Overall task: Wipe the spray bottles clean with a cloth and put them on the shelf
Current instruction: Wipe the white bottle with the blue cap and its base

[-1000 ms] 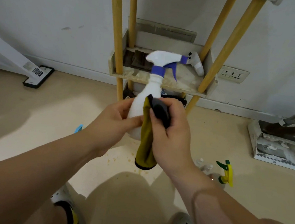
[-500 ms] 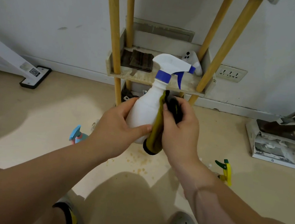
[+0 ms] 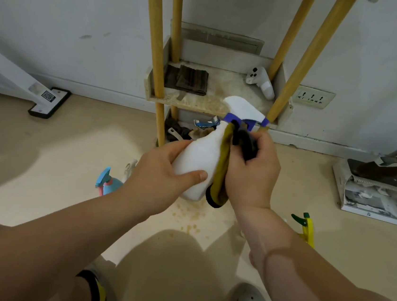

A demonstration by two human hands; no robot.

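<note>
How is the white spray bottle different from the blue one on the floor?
The white spray bottle is held tilted in the left hand; the blue spray bottle sits on the floor. The white one is being wiped with a cloth by the right hand; nothing touches the blue one. Both have trigger tops.

White bottle [image 3: 197, 161], olive-and-black cloth [image 3: 222, 175]

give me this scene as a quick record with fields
left hand: grips white bottle
right hand: presses cloth to bottle's side
bottle tilt: nozzle toward shelf
on shelf: folded dark cloth, white controller
on floor: blue bottle, yellow-green bottle
stage: wiping, not shelved
</note>
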